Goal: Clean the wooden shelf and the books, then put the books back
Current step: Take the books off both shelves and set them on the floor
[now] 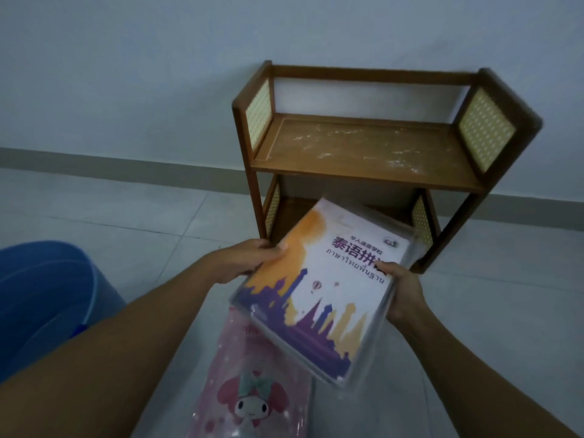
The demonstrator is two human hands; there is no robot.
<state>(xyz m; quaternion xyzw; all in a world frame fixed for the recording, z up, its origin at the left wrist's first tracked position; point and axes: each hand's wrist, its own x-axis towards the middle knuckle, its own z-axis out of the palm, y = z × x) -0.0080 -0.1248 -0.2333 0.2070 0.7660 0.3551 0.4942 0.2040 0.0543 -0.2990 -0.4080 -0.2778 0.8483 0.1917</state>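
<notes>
wooden shelf (363, 147) dusty; both hands grip book (319, 289) edges.

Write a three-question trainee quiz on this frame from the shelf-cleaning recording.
1. True or false: books stand on the upper board of the wooden shelf.
2. The skyline-cover book is held by: A one hand; B both hands; C nothing, it rests on the shelf.
3. Fill in: on the floor beneath that book lies a ____ cartoon-print item.
Key: 1 false; the board is bare but for whitish smears. 2 B; the left hand and the right hand grip opposite edges. 3 pink.
</notes>
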